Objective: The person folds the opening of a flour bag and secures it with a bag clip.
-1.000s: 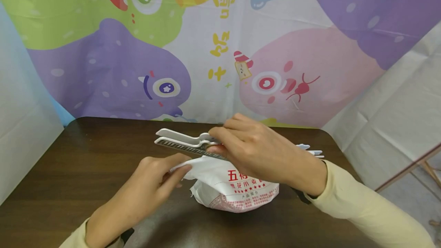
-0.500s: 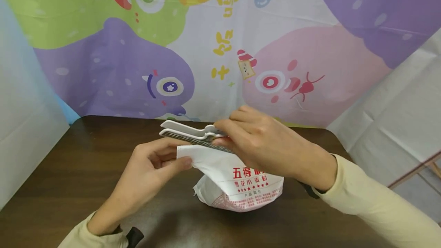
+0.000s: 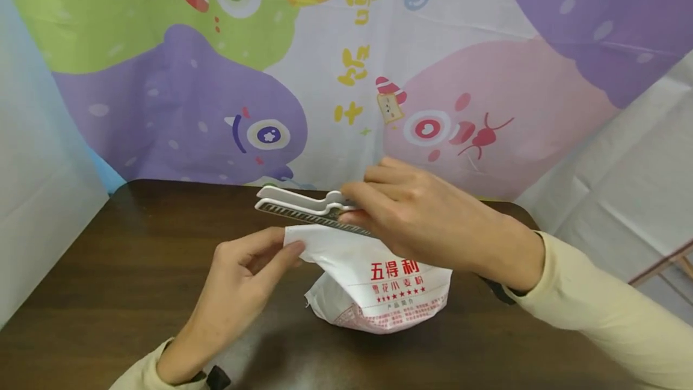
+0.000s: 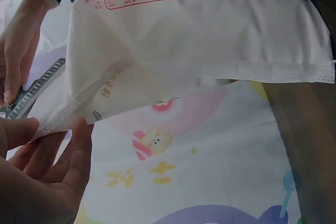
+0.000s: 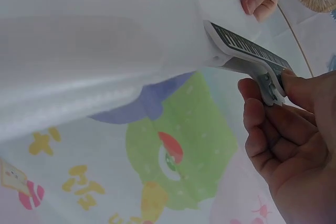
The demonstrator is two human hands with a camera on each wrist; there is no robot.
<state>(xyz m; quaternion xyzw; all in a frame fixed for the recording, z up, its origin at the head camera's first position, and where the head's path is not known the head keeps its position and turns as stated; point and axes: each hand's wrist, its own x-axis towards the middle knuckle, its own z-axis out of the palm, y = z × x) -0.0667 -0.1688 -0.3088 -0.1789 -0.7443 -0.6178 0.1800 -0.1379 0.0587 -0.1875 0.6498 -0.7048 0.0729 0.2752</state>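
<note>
A white flour bag (image 3: 346, 260) with red printing stands on the table, its top slack. With thumb and fingers, my left hand (image 3: 243, 287) pinches the bag's upper left corner and draws the edge outward. My right hand (image 3: 428, 221) holds a white bag clip (image 3: 295, 214) with a dark, ladder-like striped face, its two arms slightly apart at the left end. In the head view the clip lies just above the bag's top edge. The right wrist view shows the clip (image 5: 252, 48) pinched at its spring end, close by the bag (image 5: 94, 35).
The dark wooden table (image 3: 162, 245) backs onto a cartoon-printed curtain (image 3: 335, 155). White sheeting (image 3: 606, 179) hangs at the right, with a wooden frame (image 3: 666, 266) beyond it.
My left hand has shifted its pinch on the bag's corner and raised it, so the top edge lies flatter. My right hand has moved the clip slightly up and right.
</note>
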